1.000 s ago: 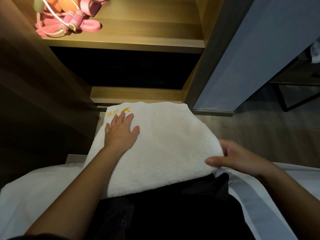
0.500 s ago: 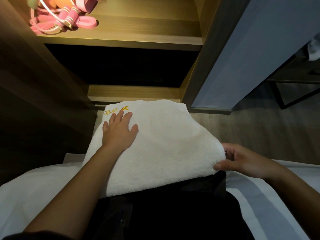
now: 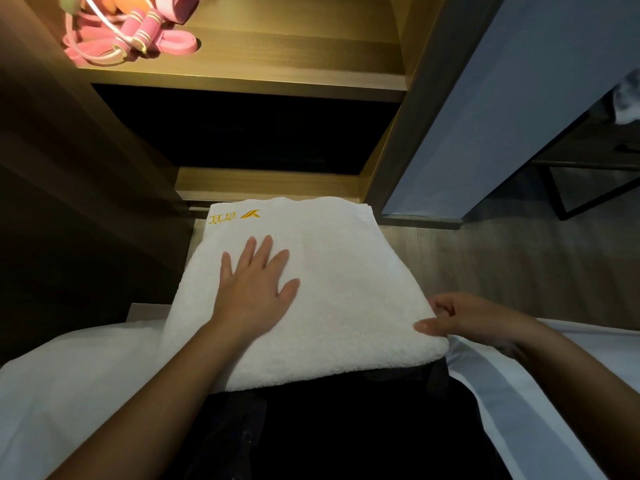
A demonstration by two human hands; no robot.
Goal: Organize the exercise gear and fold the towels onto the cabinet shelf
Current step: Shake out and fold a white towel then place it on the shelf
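Observation:
A folded white towel (image 3: 346,278) with a yellow embroidered logo lies across my lap, its far edge near the cabinet's foot. My left hand (image 3: 254,285) presses flat on its left half, fingers straight and spread. My right hand (image 3: 464,317) pinches the towel's near right corner, thumb on top and fingers curled under the edge. On the lit wooden shelf (image 3: 277,64) at top left lies pink exercise gear (image 3: 128,36): a skipping rope with pink handles, pink bands and an orange item partly cut off by the frame.
Below the lit shelf is a dark open compartment (image 3: 242,133) above a low wooden ledge (image 3: 270,183). A grey door panel (image 3: 502,109) stands to the right. White bedding (image 3: 69,382) spreads on both sides of me. Wood floor (image 3: 502,265) lies at right.
My left hand slid slightly toward me and to the right on the towel, away from the logo. My right hand kept its hold on the right corner.

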